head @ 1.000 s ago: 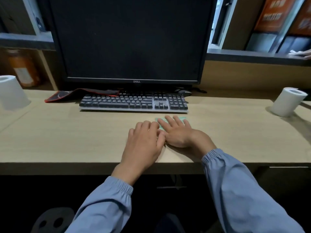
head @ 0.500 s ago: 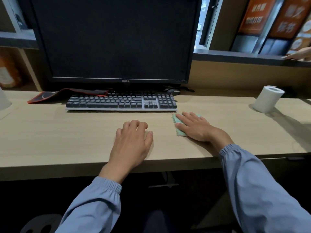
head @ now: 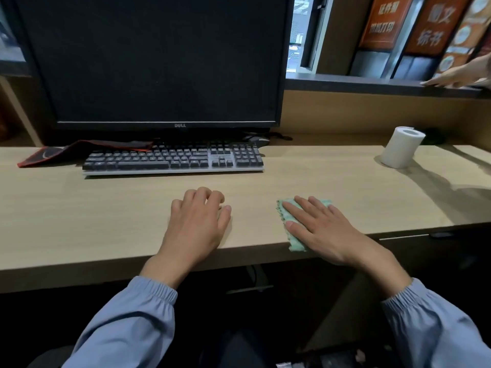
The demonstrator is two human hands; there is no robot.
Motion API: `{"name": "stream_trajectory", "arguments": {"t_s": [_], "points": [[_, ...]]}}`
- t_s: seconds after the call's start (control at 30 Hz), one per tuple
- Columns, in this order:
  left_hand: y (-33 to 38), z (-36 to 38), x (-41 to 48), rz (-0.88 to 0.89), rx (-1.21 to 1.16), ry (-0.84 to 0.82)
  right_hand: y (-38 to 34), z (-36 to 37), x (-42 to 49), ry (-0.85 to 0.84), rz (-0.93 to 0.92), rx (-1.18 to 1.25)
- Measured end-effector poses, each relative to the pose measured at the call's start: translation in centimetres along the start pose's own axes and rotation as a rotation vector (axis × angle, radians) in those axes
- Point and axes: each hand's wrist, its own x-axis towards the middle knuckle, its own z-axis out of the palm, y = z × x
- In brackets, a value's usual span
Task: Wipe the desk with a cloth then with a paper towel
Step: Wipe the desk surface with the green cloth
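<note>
Head view, the only one.

Hidden or cut off: most of the green cloth (head: 286, 210) lies under my right hand (head: 321, 229). Only its left edge, a strip past the fingertips and a near corner show. The monitor (head: 159, 62) is cropped at the top and its stand is lost in shadow. The mouse (head: 259, 140) behind the keyboard (head: 172, 160) is dark and hard to make out. A red-edged mat (head: 53, 154) is partly tucked behind the keyboard's left end. Another person's hand (head: 451, 75) enters at the right frame edge on the shelf (head: 358, 85); I cannot tell what it touches.

Fingers: the right hand lies flat, fingers straight and slightly spread, pressing on the cloth. The left hand (head: 196, 224) rests on the desk (head: 106, 213) with fingers loosely curled and close together, holding nothing.

Edges and room: the cloth's near corner reaches the desk's front edge. Both wrists cross that edge. Bare wood runs between the two hands, left of the left hand, and from the cloth out to the paper towel roll (head: 401, 147), which stands upright, well apart, near the back right.
</note>
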Motion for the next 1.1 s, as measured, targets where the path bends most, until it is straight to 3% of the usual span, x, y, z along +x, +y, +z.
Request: {"name": "stream_trajectory", "arguments": {"t_s": [0.4, 0.7, 1.1], "points": [[7.7, 2.3, 2.7, 0.02, -0.068, -0.039, 2.1, -3.2, 13.6, -0.107, 0.037, -0.058], [7.4, 2.8, 2.5, 0.017, -0.021, -0.063, 4.7, -5.1, 23.5, -0.079, 0.078, -0.017], [7.3, 2.7, 3.2, 0.011, -0.038, -0.093, 7.9, -7.9, 28.2, -0.117, 0.195, -0.08]]}}
